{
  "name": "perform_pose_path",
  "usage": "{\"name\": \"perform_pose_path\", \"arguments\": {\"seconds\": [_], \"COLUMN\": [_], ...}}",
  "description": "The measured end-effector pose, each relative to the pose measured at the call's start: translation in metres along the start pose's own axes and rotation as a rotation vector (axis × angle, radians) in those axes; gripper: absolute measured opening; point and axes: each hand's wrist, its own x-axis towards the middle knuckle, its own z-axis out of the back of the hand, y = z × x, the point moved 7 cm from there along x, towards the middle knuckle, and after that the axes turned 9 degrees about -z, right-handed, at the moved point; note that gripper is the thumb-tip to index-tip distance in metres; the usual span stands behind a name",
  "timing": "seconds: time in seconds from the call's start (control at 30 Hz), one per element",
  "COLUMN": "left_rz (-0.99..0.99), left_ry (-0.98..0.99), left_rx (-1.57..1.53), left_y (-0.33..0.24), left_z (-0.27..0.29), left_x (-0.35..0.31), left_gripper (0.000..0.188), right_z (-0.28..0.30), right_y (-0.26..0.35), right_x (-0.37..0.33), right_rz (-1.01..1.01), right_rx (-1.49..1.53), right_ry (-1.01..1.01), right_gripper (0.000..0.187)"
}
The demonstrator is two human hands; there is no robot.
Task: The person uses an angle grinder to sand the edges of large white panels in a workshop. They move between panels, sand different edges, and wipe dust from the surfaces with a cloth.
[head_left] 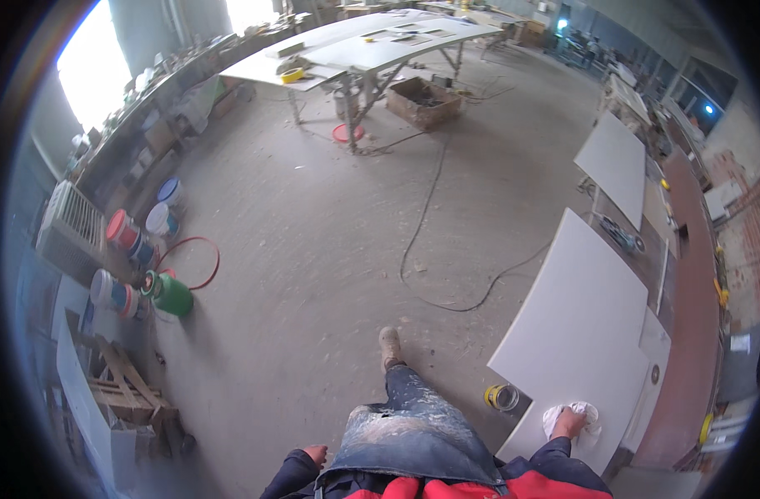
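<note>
My right hand (570,422) is closed on a crumpled white cloth (594,431), pressing it against a large pale panel (575,320). The panel lies on the work surface to my right, and the cloth is near its closest end. Beside the panel's left edge is an open tin with a yellow label (502,397); its contents are too small to make out. My left hand (316,454) hangs low at my side with its fingers curled in. Nothing shows in it, and it touches no object.
A dark cable (430,200) snakes over the dusty floor. At left stand several paint buckets (161,219), a green gas cylinder (170,294) and scrap wood (130,387). A panel-topped table (355,55) stands ahead. A power tool (619,234) lies beyond my panel.
</note>
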Motion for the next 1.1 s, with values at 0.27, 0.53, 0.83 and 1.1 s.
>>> {"name": "perform_pose_path", "arguments": {"seconds": [0.27,0.53,0.83,1.1], "left_rz": [-0.144,0.374,0.015,0.087], "left_ry": [-0.289,-1.069,-0.575,-0.36], "left_rx": [-0.052,-1.293,-0.379,-0.292], "left_y": [0.048,0.046,0.131,0.315], "left_z": [0.075,0.318,0.307,0.465], "left_x": [0.043,0.05,0.038,0.038], "left_gripper": [0.029,0.025,0.039,0.029], "right_z": [-0.071,-0.194,-0.177,-0.195], "right_y": [0.215,0.51,0.625,0.713], "right_x": [-0.096,-0.354,-0.73,-0.887], "right_rz": [0.269,0.537,0.739,0.716], "right_rx": [0.147,0.605,0.345,0.24], "right_ry": [0.287,1.101,1.802,1.705], "right_gripper": [0.051,0.048,0.049,0.05]}}
